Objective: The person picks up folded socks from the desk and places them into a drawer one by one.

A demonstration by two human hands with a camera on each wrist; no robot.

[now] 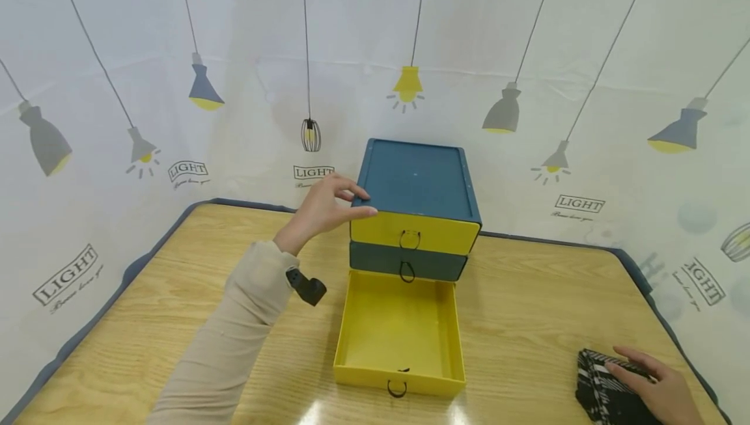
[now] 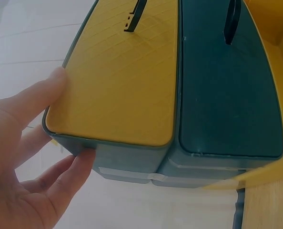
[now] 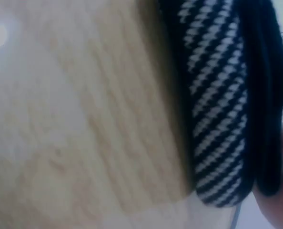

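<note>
A small drawer cabinet [image 1: 416,181] with a blue top stands at the back centre. Its upper yellow drawer [image 1: 381,233] and middle green drawer [image 1: 375,257] are closed; the lowest yellow drawer [image 1: 387,334] is pulled out, with only a small dark bit near its front. My left hand [image 1: 322,210] holds the cabinet's upper left front corner, thumb by the front edge and fingers [image 2: 70,183] on the top and side. At the lower right, my right hand [image 1: 670,392] holds a folded black-and-white knitted cloth [image 1: 594,386]; the right wrist view shows its thick, ribbed folds [image 3: 220,109].
A light wooden table [image 1: 521,301] lies beneath everything. A white curtain [image 1: 246,86] printed with hanging lamps surrounds it on the back and sides, its dark hem [image 1: 545,241] along the table edge. Black loop handles [image 1: 397,391] stick out from the drawer fronts.
</note>
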